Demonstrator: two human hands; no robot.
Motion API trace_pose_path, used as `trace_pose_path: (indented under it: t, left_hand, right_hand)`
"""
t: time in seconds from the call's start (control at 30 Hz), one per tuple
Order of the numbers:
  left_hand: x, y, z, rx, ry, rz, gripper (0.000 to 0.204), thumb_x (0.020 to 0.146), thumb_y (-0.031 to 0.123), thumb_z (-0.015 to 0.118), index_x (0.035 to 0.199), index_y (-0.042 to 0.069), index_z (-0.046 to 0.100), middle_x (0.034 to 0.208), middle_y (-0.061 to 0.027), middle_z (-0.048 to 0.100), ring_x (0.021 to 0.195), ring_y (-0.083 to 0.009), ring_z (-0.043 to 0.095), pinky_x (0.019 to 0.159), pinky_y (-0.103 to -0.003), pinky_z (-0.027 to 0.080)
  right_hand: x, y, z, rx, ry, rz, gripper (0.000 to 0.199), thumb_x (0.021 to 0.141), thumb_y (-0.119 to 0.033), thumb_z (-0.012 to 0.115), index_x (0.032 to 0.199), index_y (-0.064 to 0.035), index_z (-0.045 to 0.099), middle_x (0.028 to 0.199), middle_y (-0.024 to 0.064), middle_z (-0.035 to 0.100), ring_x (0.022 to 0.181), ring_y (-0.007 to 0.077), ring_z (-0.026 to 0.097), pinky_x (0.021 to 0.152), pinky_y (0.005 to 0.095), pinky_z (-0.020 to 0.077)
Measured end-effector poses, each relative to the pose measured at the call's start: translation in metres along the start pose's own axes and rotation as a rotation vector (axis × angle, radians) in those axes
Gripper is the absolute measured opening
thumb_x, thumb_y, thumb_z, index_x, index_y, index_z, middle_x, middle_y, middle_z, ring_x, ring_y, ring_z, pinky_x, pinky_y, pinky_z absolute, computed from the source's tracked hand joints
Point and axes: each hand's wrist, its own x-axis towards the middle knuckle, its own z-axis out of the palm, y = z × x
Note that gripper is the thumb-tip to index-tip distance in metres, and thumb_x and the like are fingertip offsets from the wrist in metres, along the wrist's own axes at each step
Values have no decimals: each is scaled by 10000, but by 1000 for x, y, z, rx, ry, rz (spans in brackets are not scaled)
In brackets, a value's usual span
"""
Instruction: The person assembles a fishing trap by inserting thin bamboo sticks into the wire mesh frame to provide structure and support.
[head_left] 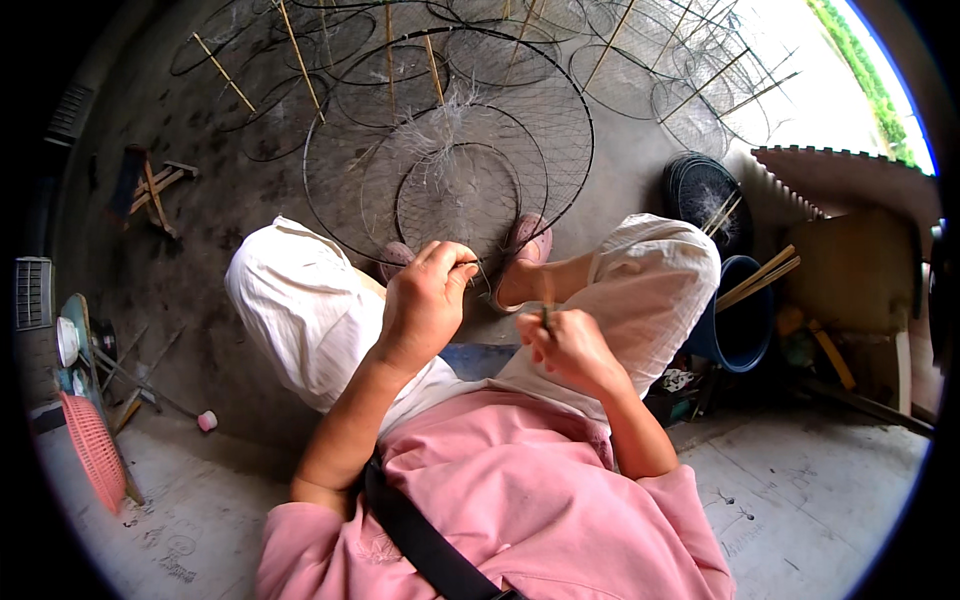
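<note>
A hoop net (592,130) with thin dark rings and fine mesh stands on the floor in front of me, between my feet. A tangle of pale threads (440,135) lies across its middle. My left hand (428,298) is closed in a pinch at the near edge of the net, where the large ring comes down. A short bit of thread shows beside its fingertips. My right hand (575,348) is closed a little lower and to the right, apart from the net. A thin, short stick-like piece (547,305) points up from its fingers, blurred by motion.
More hoop nets (620,60) with bamboo sticks (300,60) spread over the far floor. On the right are a coil of dark netting (690,185) and a blue bucket (750,340) with sticks. A small wooden stool (155,190) and a pink basket (92,450) are on the left.
</note>
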Motion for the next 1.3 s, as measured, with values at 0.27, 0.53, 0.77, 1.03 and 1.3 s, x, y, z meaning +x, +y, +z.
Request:
trace_pose_path:
  t: [0.27, 0.53, 0.77, 1.03, 1.3]
  left_hand:
    - [8, -12, 11, -14, 41, 120, 162, 1082, -29, 782, 1243, -17, 778, 1010, -130, 787, 738, -214, 721, 694, -365, 578]
    - [10, -10, 16, -83, -70, -178, 229, 1064, 21, 828, 1282, -13, 769, 1134, -236, 830, 1000, -436, 836, 836, -465, 655]
    - [5, -8, 21, -128, 15, 84, 246, 1064, 26, 838, 1306, 14, 796, 1027, -191, 804, 860, -398, 806, 744, -444, 612]
    - [-1, -5, 11, -221, 42, 75, 91, 1101, -20, 802, 1190, -14, 819, 919, -69, 738, 677, -139, 675, 616, -318, 519]
    - [-7, -5, 23, -133, 132, 199, 77, 1087, -18, 814, 1160, 0, 801, 874, -59, 748, 631, -101, 642, 600, -317, 512]
  right_hand:
    - [57, 2, 33, -140, -244, 0, 815, 1189, -679, 600, 774, 2, 772, 644, 178, 715, 664, 397, 790, 703, 559, 612]
    - [84, 10, 30, 766, -126, -298, 197, 1144, -110, 795, 1244, 17, 681, 1134, 149, 842, 1079, 220, 847, 903, 401, 666]
    - [52, -54, -28, 333, 464, -561, 284, 1080, 8, 848, 1328, -24, 712, 1036, 19, 735, 879, 101, 720, 764, 300, 597]
    - [20, -35, -39, 8, 854, -650, 177, 1027, 8, 842, 1172, -44, 755, 1191, 132, 761, 1026, 266, 741, 823, 382, 614]
    - [-7, -29, 21, -126, 538, -856, 400, 934, 13, 770, 1313, -24, 645, 1174, 167, 724, 1088, 395, 727, 954, 515, 628]
